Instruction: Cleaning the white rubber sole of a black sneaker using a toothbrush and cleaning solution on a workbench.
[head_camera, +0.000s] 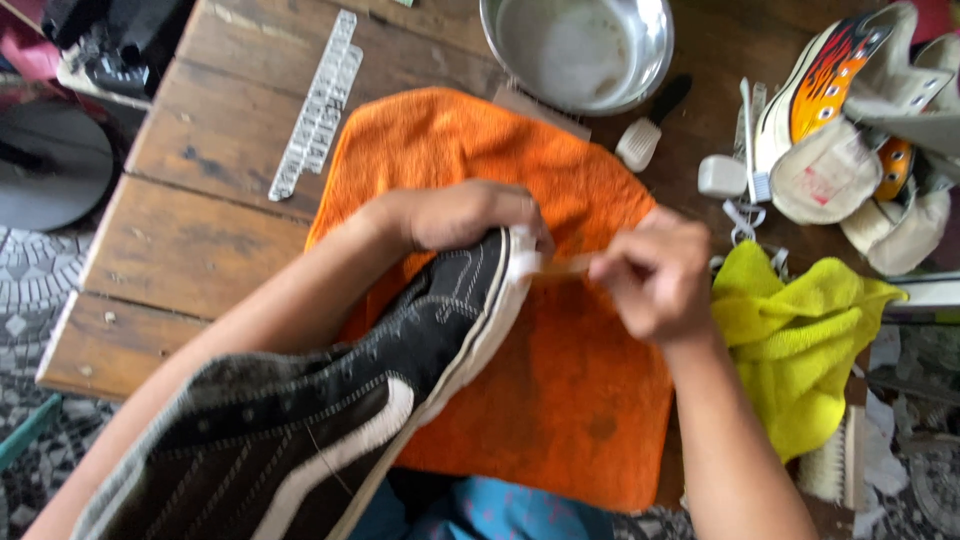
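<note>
Shoe: my black sneaker (330, 400) with white stripe lies toe-forward over the orange towel (560, 400)
Left hand (460, 215): closed around the toe, steadying it
Right hand (655, 275): pinched on a thin pale tool (565, 265), tip at the toe rubber
Handling: likely light, canvas soft, sole stiff; best held at toe and sole
Hidden: heel cut off; tool's kind unclear

The black canvas shoe (330, 400) has a white wavy side stripe, white stitching and a white rubber sole. Under it lies the plain orange cloth (560, 380). At three o'clock is the yellow-green cloth (800, 340); at one o'clock, the cream sneaker (835, 100) with orange-yellow flames.
</note>
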